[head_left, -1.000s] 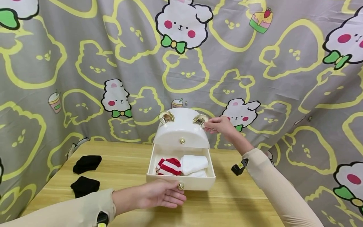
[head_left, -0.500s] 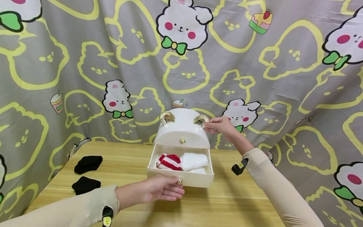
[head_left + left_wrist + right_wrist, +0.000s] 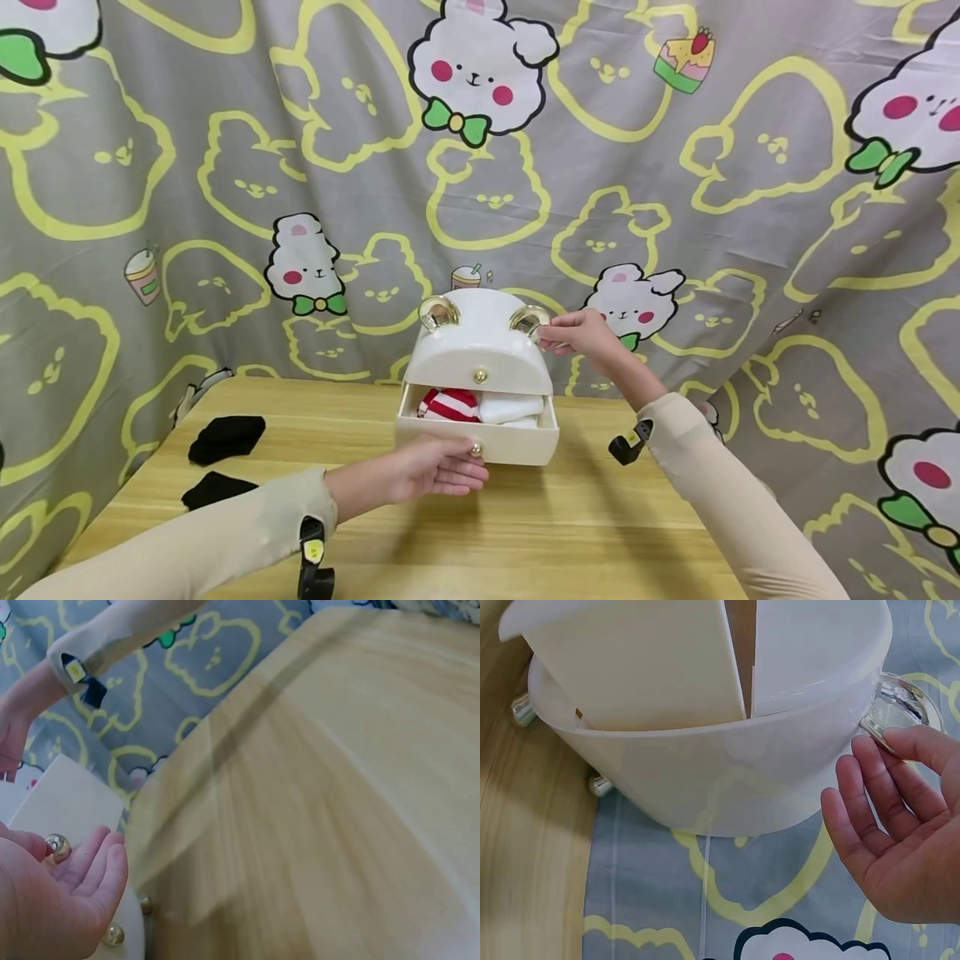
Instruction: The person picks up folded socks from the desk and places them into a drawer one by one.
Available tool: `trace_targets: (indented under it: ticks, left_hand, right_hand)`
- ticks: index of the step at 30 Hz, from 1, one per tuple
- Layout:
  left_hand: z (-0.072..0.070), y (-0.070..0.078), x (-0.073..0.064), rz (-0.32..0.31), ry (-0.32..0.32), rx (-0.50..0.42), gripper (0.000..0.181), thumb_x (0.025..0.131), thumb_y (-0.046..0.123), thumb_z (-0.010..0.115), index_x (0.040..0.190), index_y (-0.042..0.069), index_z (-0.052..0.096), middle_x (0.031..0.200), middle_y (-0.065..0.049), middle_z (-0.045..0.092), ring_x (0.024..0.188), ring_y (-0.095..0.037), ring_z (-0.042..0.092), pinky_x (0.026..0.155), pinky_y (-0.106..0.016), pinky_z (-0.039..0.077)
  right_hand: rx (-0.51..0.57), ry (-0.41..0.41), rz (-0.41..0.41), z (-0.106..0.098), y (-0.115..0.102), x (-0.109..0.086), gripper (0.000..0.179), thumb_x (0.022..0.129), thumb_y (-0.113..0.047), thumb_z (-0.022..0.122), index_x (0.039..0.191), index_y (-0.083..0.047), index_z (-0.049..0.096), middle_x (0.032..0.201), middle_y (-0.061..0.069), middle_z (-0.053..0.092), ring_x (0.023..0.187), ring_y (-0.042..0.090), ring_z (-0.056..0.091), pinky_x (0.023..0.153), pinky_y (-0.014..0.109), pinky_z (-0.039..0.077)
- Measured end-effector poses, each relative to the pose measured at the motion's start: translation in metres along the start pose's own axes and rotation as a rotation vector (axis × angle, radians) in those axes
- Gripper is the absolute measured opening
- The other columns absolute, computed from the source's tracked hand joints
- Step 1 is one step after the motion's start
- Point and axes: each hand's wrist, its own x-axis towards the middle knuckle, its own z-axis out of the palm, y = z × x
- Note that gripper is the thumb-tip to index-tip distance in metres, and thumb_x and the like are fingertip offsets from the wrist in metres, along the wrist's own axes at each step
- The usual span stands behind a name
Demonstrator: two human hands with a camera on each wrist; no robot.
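Pinches drawer knob point(image 3: 477, 448) in left hand point(image 3: 429, 469), gold ear point(image 3: 528, 318) in right hand point(image 3: 583, 332). Has wood-grain table point(image 3: 600, 533) below both grips, rabbit-print curtain point(image 3: 495, 179) behind.

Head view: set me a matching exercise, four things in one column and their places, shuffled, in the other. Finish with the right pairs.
Things
1. right hand
2. striped bundle
3. left hand
4. two black bundles

Places
A. on the tabletop, left of the white box
B. at the gold knob of the partly open drawer
C. at the gold ear on the box's right
D. inside the drawer, beside the white bundle

Pairs: 1-C, 2-D, 3-B, 4-A
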Motion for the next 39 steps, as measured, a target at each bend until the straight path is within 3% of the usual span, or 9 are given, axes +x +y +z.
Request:
trace_targets:
  ticks: [4, 19, 25, 28, 32, 39]
  left_hand:
    - [-0.004, 0.003, 0.007, 0.001, 0.001, 0.013, 0.046, 0.108, 0.026, 0.048, 0.129, -0.014, 0.059, 0.114, -0.02, 0.075, 0.097, -0.021, 0.076, 0.098, -0.039, 0.059]
    - [-0.012, 0.009, 0.026, 0.009, 0.019, 0.005, 0.043, 0.109, 0.025, 0.047, 0.126, -0.012, 0.062, 0.112, -0.018, 0.076, 0.095, -0.019, 0.076, 0.092, -0.034, 0.061]
    - [-0.015, 0.01, 0.033, 0.017, 0.023, 0.002, 0.044, 0.109, 0.025, 0.047, 0.128, -0.012, 0.06, 0.116, -0.02, 0.075, 0.097, -0.02, 0.075, 0.093, -0.034, 0.06]
    - [-0.016, 0.011, 0.037, 0.013, 0.039, -0.01, 0.042, 0.109, 0.024, 0.047, 0.127, -0.012, 0.061, 0.114, -0.019, 0.075, 0.097, -0.019, 0.075, 0.093, -0.034, 0.06]
    - [-0.016, 0.012, 0.043, 0.022, 0.06, -0.019, 0.041, 0.108, 0.023, 0.048, 0.125, -0.012, 0.061, 0.113, -0.019, 0.076, 0.096, -0.019, 0.075, 0.093, -0.034, 0.06]
    - [-0.019, 0.017, 0.05, 0.028, 0.09, -0.029, 0.04, 0.107, 0.022, 0.05, 0.125, -0.011, 0.062, 0.112, -0.02, 0.076, 0.095, -0.02, 0.076, 0.094, -0.036, 0.06]
  right_hand:
    - [-0.01, -0.003, 0.0, 0.0, 0.0, -0.001, 0.035, 0.096, -0.025, 0.073, 0.115, 0.004, 0.072, 0.085, -0.003, 0.076, 0.097, 0.027, 0.074, 0.079, 0.028, 0.062]
    - [-0.03, 0.001, -0.008, 0.0, 0.001, -0.002, 0.036, 0.095, -0.027, 0.073, 0.115, 0.003, 0.073, 0.085, -0.003, 0.076, 0.085, 0.016, 0.071, 0.083, 0.032, 0.062]
    - [-0.028, 0.0, -0.01, 0.0, 0.0, -0.002, 0.038, 0.096, -0.027, 0.073, 0.116, 0.005, 0.072, 0.085, -0.003, 0.076, 0.092, 0.023, 0.072, 0.09, 0.04, 0.061]
    - [-0.029, -0.001, -0.011, 0.001, 0.0, -0.003, 0.038, 0.096, -0.027, 0.073, 0.115, 0.006, 0.072, 0.085, -0.002, 0.076, 0.095, 0.027, 0.072, 0.087, 0.036, 0.062]
    - [-0.031, 0.004, -0.015, 0.001, 0.0, -0.004, 0.036, 0.095, -0.027, 0.074, 0.113, 0.005, 0.073, 0.085, -0.002, 0.076, 0.089, 0.021, 0.072, 0.08, 0.029, 0.062]
    - [-0.024, 0.012, -0.016, 0.001, 0.0, -0.004, 0.035, 0.095, -0.026, 0.074, 0.112, 0.004, 0.073, 0.085, -0.002, 0.077, 0.09, 0.023, 0.072, 0.082, 0.03, 0.062]
